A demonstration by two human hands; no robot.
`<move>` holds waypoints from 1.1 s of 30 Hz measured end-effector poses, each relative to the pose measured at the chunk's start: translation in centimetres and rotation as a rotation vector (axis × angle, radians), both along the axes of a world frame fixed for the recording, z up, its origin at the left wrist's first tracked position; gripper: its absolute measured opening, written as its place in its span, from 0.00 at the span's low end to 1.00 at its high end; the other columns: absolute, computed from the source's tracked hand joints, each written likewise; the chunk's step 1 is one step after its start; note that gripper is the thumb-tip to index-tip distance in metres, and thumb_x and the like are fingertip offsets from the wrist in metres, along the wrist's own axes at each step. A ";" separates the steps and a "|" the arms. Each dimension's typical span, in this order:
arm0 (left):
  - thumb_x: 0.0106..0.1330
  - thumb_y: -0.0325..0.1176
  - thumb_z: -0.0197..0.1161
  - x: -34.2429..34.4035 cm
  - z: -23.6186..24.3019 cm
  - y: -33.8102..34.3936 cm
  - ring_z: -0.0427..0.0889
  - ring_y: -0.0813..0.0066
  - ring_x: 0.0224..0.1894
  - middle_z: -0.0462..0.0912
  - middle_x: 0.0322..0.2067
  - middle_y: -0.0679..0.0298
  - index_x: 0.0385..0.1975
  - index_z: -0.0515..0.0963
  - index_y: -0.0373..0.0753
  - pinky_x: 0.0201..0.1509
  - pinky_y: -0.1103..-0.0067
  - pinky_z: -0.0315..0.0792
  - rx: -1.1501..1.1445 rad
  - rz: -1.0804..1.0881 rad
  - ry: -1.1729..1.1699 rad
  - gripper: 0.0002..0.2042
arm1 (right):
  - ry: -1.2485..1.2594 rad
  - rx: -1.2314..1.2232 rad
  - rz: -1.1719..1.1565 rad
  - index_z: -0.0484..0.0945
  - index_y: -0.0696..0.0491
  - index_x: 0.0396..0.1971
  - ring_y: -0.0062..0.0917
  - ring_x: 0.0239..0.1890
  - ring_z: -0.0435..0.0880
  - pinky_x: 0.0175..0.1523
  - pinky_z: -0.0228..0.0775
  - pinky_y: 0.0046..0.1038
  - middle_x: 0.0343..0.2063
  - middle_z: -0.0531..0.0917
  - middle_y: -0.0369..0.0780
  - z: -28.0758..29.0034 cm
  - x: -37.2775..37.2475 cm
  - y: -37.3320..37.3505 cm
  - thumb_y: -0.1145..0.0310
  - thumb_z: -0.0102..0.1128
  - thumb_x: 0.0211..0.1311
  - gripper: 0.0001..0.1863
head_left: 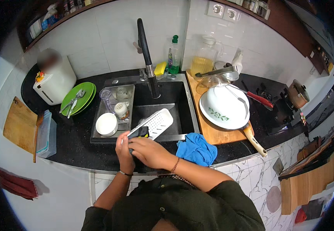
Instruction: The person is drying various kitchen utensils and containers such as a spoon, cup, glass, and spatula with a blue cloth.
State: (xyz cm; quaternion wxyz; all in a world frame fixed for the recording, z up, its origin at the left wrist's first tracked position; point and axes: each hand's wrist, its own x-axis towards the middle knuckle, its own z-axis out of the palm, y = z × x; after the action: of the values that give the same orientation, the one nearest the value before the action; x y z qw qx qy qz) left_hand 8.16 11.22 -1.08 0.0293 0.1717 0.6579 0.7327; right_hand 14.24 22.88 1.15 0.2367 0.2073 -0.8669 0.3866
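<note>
A white slotted grater [162,122] is tilted over the near part of the sink, its near end at my hands. My left hand [125,154] is closed on that end, with the thumb up. My right hand [150,153] lies close against it, fingers curled around a dark piece with black and yellow parts [144,132] that rests against the grater. Whether this piece is separate or the grater's handle, I cannot tell. The fingers partly hide it. Below them is the black sink [176,90] with a black pull-down faucet [147,54].
Left of the basin, a drainer tray [94,133] holds a white bowl [106,124], a cup [121,109] and glasses. Green plates [83,101] with cutlery stand farther left. A blue cloth [197,149] lies at the front edge. To the right, a large white bowl [225,104] covers a wooden board [213,135].
</note>
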 end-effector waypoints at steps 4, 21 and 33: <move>0.68 0.36 0.45 0.3 0.0 0.0 0.71 0.74 0.44 0.75 0.41 0.57 0.43 0.72 0.29 0.51 0.79 0.63 -0.049 0.049 0.097 0.16 | 0.066 0.219 -0.085 0.73 0.55 0.30 0.37 0.38 0.73 0.42 0.66 0.36 0.31 0.74 0.42 -0.1 -1.8 1.8 0.73 0.57 0.43 0.10; 0.66 0.33 0.48 0.3 -0.3 0.0 0.73 0.78 0.39 0.77 0.35 0.61 0.39 0.74 0.31 0.45 0.82 0.66 0.013 0.142 0.065 0.12 | 0.032 0.087 -0.129 0.73 0.53 0.37 0.39 0.37 0.75 0.40 0.69 0.37 0.33 0.74 0.43 -1.4 -2.1 2.5 0.76 0.52 0.44 0.15; 0.67 0.34 0.46 1.1 -0.5 -0.3 0.72 0.76 0.40 0.77 0.36 0.61 0.38 0.74 0.29 0.46 0.79 0.65 -0.048 0.142 0.170 0.14 | 0.002 0.093 -0.097 0.72 0.53 0.35 0.39 0.35 0.74 0.39 0.68 0.38 0.31 0.74 0.44 -1.2 -1.0 0.3 0.74 0.50 0.47 0.12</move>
State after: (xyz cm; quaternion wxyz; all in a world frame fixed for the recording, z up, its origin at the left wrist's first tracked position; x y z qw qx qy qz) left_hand 9.22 10.95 -1.53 -0.0746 0.1856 0.6857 0.6999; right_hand 13.20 23.21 -0.01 0.2460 0.1761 -0.8928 0.3338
